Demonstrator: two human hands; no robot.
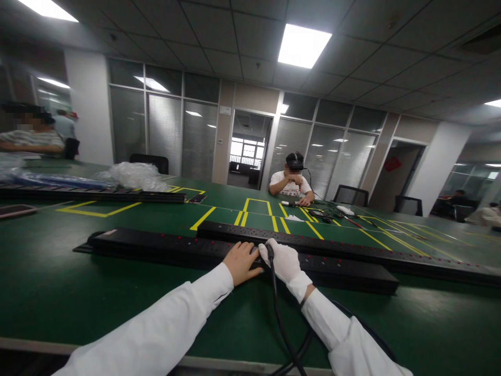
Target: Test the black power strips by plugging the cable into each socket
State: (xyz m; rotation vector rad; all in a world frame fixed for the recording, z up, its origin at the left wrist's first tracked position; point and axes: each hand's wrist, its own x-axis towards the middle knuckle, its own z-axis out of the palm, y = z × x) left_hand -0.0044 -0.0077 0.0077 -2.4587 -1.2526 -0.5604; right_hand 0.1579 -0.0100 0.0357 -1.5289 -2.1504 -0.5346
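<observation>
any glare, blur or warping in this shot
In the head view, the middle ceiling light is blown out to white; in the head view, a pale sheen lies on the green table at right; in the head view, the outer edges look stretched and smeared, while the left hand and right hand are fairly clear.

Two hands (240, 262) (287, 263), two long power strips (148, 244) (371, 253) beside them, one cable (276, 303).
The hands share one white glove (288, 257); on the surface (117, 308) lie two phones (18, 211) (198, 199); one person (291, 183) sits straight across; three black chairs (158, 163) (350, 195) (408, 205) stand beyond; the dark strips (129, 196) at far left overlap too much to count.
</observation>
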